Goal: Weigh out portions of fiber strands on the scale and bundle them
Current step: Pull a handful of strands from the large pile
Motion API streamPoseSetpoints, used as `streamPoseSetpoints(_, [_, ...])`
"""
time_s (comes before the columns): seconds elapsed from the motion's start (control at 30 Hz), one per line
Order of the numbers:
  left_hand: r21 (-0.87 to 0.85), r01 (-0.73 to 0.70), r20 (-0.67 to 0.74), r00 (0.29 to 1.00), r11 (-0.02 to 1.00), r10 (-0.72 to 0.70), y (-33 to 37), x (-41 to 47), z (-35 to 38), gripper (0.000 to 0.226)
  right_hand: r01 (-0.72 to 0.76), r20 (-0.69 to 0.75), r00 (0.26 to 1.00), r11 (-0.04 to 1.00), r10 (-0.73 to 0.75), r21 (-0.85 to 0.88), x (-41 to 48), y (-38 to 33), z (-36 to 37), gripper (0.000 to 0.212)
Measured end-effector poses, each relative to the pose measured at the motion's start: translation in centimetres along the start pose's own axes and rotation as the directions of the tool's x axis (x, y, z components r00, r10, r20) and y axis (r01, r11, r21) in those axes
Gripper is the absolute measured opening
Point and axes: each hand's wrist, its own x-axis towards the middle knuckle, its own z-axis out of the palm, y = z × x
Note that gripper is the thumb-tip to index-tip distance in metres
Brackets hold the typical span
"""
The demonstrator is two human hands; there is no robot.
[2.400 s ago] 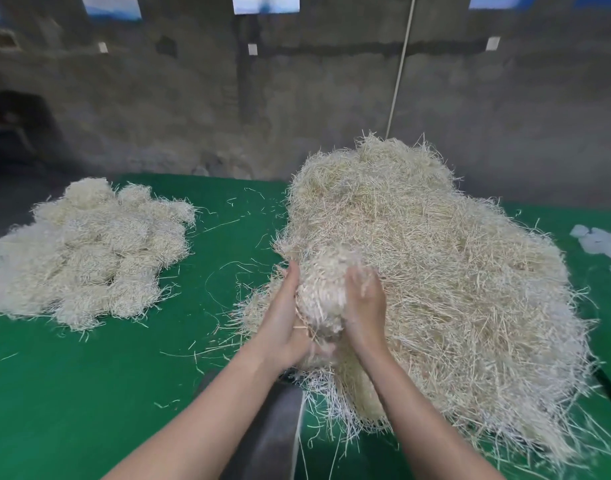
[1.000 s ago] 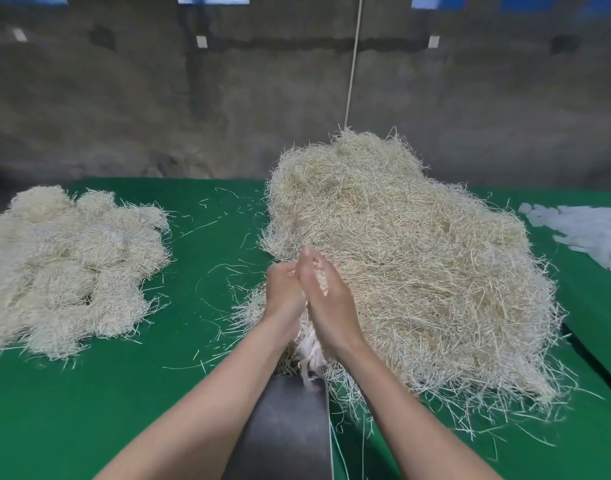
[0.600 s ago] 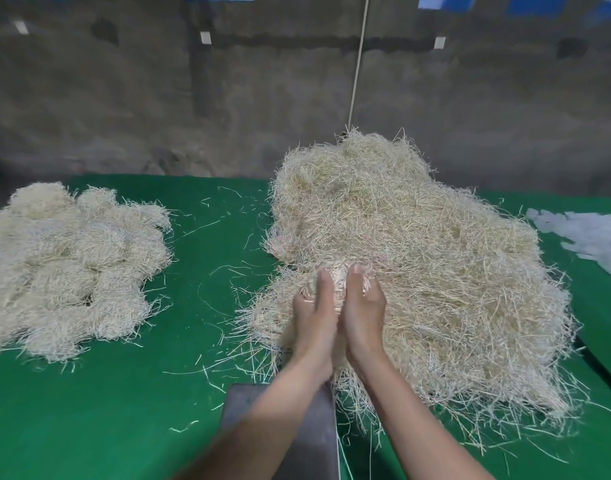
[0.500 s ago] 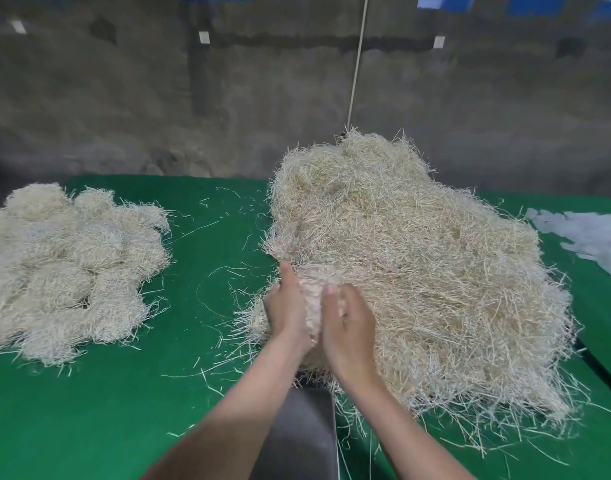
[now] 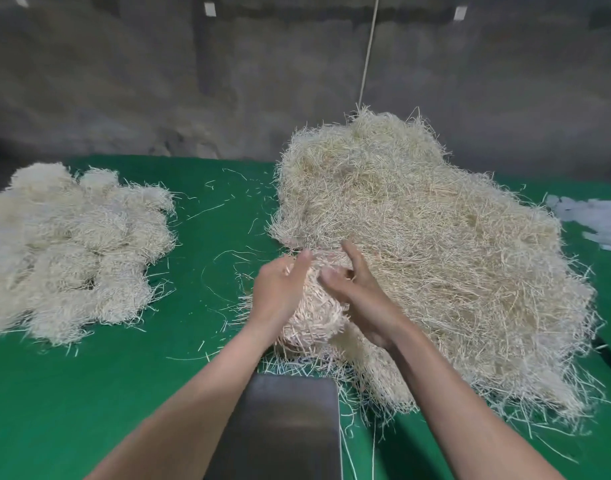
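Gap between bundle pile (image 5: 72,244), loose heap (image 5: 418,237)

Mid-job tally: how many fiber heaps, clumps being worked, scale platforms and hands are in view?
2 fiber heaps: loose heap, bundled heap
1 clump
1 scale platform
2 hands: left hand, right hand
Total: 6

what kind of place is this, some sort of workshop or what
Probably a small fiber-processing workshop or shed: a big heap of fiber strands and a pile of rounded bundles lie on a green-covered table, with a bare concrete wall behind.
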Motion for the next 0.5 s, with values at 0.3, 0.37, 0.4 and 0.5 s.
streamPoseSetpoints(0.3, [-0.554, 0.494, 0.265, 0.868, 0.670, -0.421, -3.0, -2.6, -2.0, 0.096, -0.127, -0.123, 0.975, 0.920, 0.184, 0.372, -0.1, 3.4, 1.3, 0.104])
streamPoseSetpoints(0.37, [-0.595, 0.548, 0.406, 0.836, 0.587, -0.369, -3.2, -3.7, -1.5, 0.105, -0.094, -0.134, 0.979, 0.921, 0.155, 0.377, 0.2, 3.6, 3.1, 0.098])
streamPoseSetpoints(0.4, [-0.612, 0.551, 0.404, 0.835, 0.567, -0.375, -3.1, -4.0, -1.2, 0.107, -0.075, -0.143, 0.982, 0.948, 0.124, 0.308, 0.3, 3.7, 4.1, 0.092])
streamPoseSetpoints(0.5, [-0.584, 0.520, 0.217, 0.840, 0.624, -0.497, -2.9, -3.1, -0.9, 0.104, 0.036, -0.237, 0.969, 0.986, -0.074, -0.162, 0.2, 4.6, 6.2, 0.079])
